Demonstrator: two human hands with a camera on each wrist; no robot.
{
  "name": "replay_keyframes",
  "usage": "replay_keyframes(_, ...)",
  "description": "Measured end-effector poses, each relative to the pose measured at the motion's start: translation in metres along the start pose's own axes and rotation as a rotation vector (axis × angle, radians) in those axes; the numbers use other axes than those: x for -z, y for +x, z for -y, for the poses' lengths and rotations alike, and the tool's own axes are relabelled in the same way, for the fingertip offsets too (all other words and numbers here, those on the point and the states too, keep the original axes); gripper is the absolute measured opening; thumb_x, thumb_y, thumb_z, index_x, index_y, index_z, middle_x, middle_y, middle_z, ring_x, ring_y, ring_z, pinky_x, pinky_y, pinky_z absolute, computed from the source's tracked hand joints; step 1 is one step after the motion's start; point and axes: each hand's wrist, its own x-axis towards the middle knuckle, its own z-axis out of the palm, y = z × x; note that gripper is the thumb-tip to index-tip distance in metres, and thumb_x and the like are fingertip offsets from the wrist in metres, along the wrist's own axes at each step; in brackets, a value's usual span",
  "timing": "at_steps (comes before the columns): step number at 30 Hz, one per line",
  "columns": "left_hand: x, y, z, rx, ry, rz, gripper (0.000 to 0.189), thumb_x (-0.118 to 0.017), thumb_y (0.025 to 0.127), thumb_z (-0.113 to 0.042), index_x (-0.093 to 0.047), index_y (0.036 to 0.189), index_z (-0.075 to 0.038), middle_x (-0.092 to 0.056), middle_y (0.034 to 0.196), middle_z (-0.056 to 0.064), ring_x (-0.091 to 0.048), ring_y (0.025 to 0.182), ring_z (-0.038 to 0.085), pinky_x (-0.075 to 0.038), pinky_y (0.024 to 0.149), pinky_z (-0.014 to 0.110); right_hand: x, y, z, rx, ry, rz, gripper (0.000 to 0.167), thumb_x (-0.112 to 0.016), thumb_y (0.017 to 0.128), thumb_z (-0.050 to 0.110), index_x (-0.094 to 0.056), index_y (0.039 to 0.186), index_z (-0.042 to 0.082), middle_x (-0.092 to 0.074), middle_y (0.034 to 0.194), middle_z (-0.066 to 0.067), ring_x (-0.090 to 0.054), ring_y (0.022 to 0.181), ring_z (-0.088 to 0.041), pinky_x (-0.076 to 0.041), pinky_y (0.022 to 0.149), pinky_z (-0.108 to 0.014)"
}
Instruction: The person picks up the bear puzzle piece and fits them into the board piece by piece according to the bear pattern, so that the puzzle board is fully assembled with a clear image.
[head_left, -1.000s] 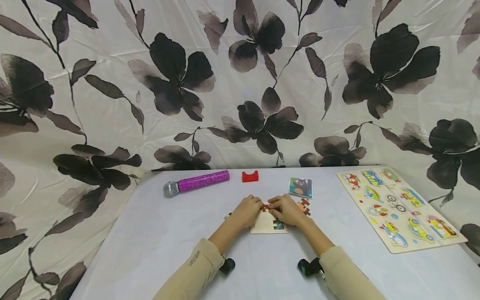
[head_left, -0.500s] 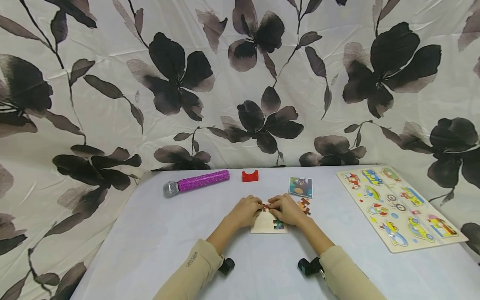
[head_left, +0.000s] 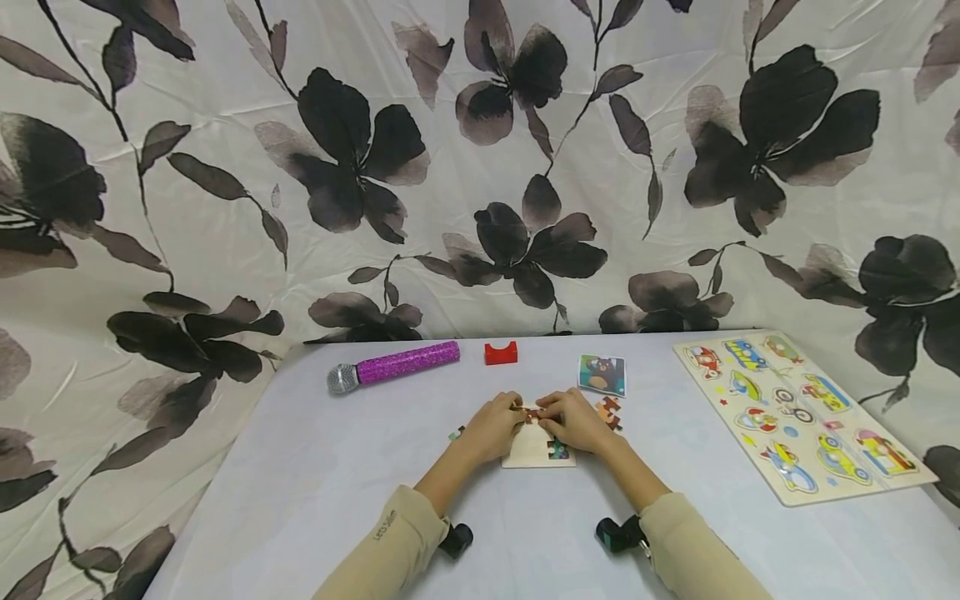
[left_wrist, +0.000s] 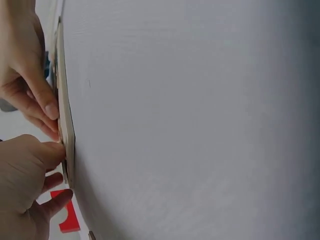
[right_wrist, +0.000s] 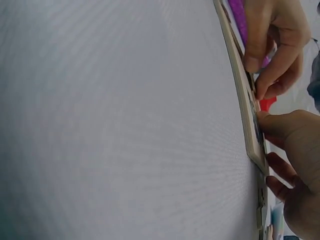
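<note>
A small pale wooden puzzle board [head_left: 528, 452] lies on the table in front of me. Brown jigsaw pieces [head_left: 532, 414] sit along its far side, and a green-purple piece [head_left: 558, 450] fills its near right corner. My left hand [head_left: 497, 423] pinches a jigsaw piece at the far left of the board, thumb and forefinger down on it. Opposite it, my right hand [head_left: 577, 419] holds a piece between bent thumb and forefinger. Both wrist views show the board [left_wrist: 67, 115] edge-on, the fingertips at its top surface. The pinched pieces are mostly hidden by the fingers.
Loose orange-brown pieces [head_left: 608, 412] lie right of my right hand, below a bear picture card [head_left: 602, 375]. A green piece [head_left: 456, 433] shows beside my left wrist. Farther back are a purple microphone [head_left: 405, 361] and a red stand [head_left: 501, 353]. A vehicle puzzle [head_left: 802, 417] lies right.
Both hands stay at the board with only slight finger shifts. The green piece beside my left wrist, hidden half a second ago, shows again.
</note>
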Motion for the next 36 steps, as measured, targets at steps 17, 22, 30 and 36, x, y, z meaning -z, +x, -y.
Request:
replay_keyframes(17, -0.007, 0.001, -0.006, 0.028, -0.03, -0.037, 0.022, -0.056, 0.094, -0.012, -0.071, 0.108, -0.005, -0.06, 0.11, 0.011, -0.058, 0.099, 0.021, -0.05, 0.086, 0.03, 0.0, -0.001, 0.0, -0.012, 0.02, -0.005, 0.015, -0.066, 0.086, 0.009, -0.074, 0.096, 0.002, -0.066, 0.112, -0.011, -0.053, 0.094, -0.026, -0.043, 0.078, -0.038)
replay_keyframes(22, -0.009, -0.001, -0.003, 0.035, -0.078, -0.09, 0.016, -0.061, 0.091, -0.01, -0.074, 0.097, -0.003, -0.065, 0.107, 0.011, -0.062, 0.098, 0.021, -0.052, 0.085, 0.03, 0.0, -0.001, 0.0, -0.002, 0.012, -0.016, 0.015, -0.066, 0.086, 0.009, -0.075, 0.095, 0.002, -0.066, 0.111, -0.012, -0.054, 0.095, -0.027, -0.043, 0.079, -0.038)
replay_keyframes(30, -0.002, -0.006, -0.009, 0.048, -0.087, -0.09, 0.016, -0.064, 0.089, -0.012, -0.074, 0.096, -0.002, -0.064, 0.109, 0.014, -0.059, 0.102, 0.025, -0.049, 0.09, 0.032, 0.0, 0.0, 0.002, 0.0, 0.017, -0.014, 0.015, -0.066, 0.086, 0.009, -0.074, 0.095, 0.002, -0.066, 0.112, -0.012, -0.054, 0.095, -0.028, -0.043, 0.079, -0.04)
replay_keyframes(36, 0.004, -0.012, -0.012, 0.088, -0.095, 0.075, 0.037, -0.059, 0.092, -0.021, -0.061, 0.121, 0.001, -0.057, 0.126, 0.014, -0.054, 0.117, 0.027, -0.045, 0.097, 0.037, 0.0, -0.001, 0.003, -0.031, 0.013, -0.003, 0.017, -0.066, 0.086, 0.01, -0.073, 0.098, 0.001, -0.065, 0.114, -0.01, -0.052, 0.094, -0.025, -0.044, 0.079, -0.038)
